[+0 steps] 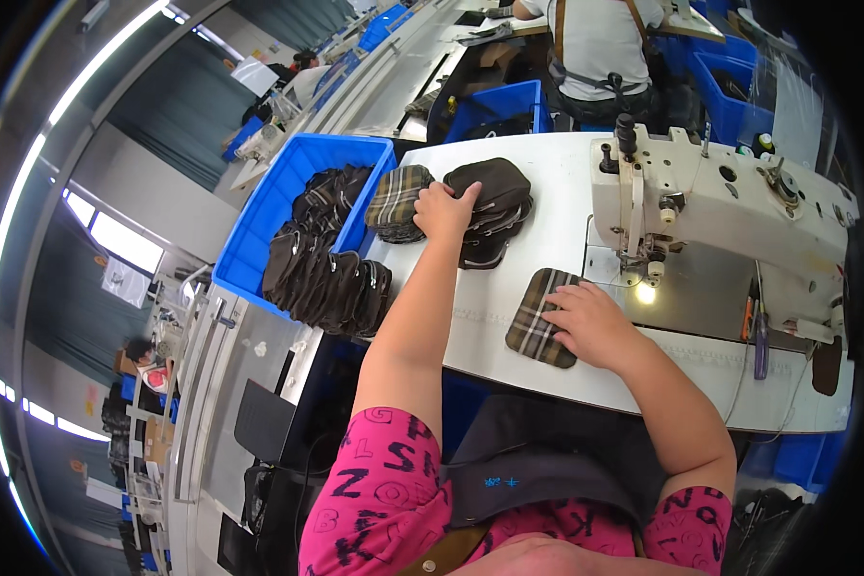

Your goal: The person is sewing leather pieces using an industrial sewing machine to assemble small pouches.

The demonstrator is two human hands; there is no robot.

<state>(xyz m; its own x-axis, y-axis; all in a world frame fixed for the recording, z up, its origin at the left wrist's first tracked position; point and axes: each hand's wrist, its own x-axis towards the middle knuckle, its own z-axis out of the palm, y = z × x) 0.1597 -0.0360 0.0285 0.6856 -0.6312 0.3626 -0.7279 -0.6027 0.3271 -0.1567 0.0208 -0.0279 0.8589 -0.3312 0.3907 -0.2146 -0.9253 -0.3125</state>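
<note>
On the white sewing table two stacks lie side by side, one of plaid fabric pieces [394, 200] and one of dark brown zippered pouch pieces [499, 192]. My left hand [442, 211] reaches between them, its fingers curled at the plaid stack's right edge and its thumb at the dark stack. What it grips, if anything, is hidden. Nearer to me, a single plaid piece with rounded corners [533, 338] lies flat, left of the sewing machine [720, 192]. Across its right part rests my right hand [593, 324], fingers spread and palm down.
At the left, a blue bin [245, 240] holds many dark zippered pieces [326, 278], some overhanging its near edge. The machine's lamp lights its metal plate. A purple-handled tool [761, 350] lies by the machine's right end. Beyond the table sits a person in white [600, 48].
</note>
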